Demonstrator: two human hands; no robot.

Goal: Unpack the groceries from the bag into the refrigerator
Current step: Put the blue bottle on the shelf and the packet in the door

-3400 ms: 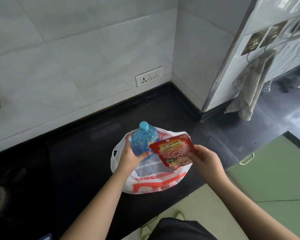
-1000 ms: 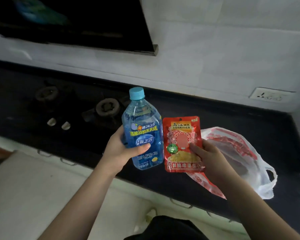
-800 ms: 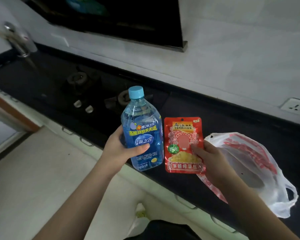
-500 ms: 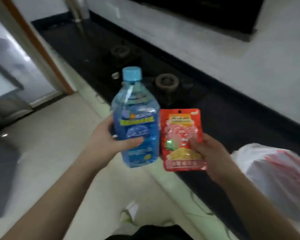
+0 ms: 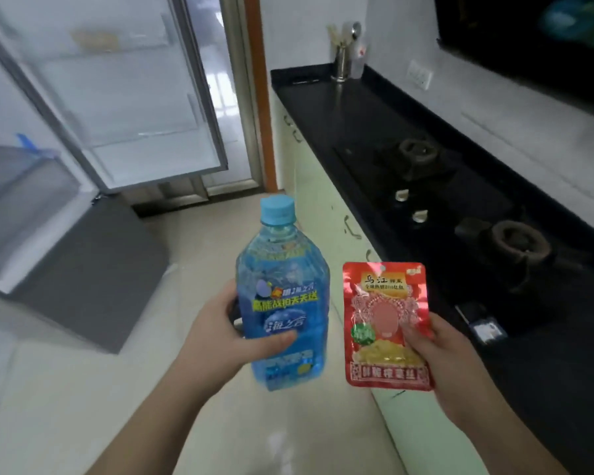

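Observation:
My left hand point(image 5: 220, 341) grips a blue drink bottle point(image 5: 282, 303) with a light blue cap, held upright over the floor. My right hand point(image 5: 450, 365) holds a red snack pouch point(image 5: 386, 323) by its right edge, label facing me, just right of the bottle. The refrigerator point(image 5: 48, 200) stands at the left. Its upper door point(image 5: 124, 90) hangs open with pale shelves on the inside. The grocery bag is out of view.
A black counter point(image 5: 340, 108) with a two-burner gas hob point(image 5: 460, 214) runs along the right, above pale green cabinets point(image 5: 323, 207). A utensil holder point(image 5: 343, 60) stands at its far end. A doorway with an orange frame point(image 5: 258, 90) lies ahead. Beige floor stretches between.
The view has swung left, away from the counter and bag, and now faces the open refrigerator. Both hands still hold the bottle and pouch, now over the floor.

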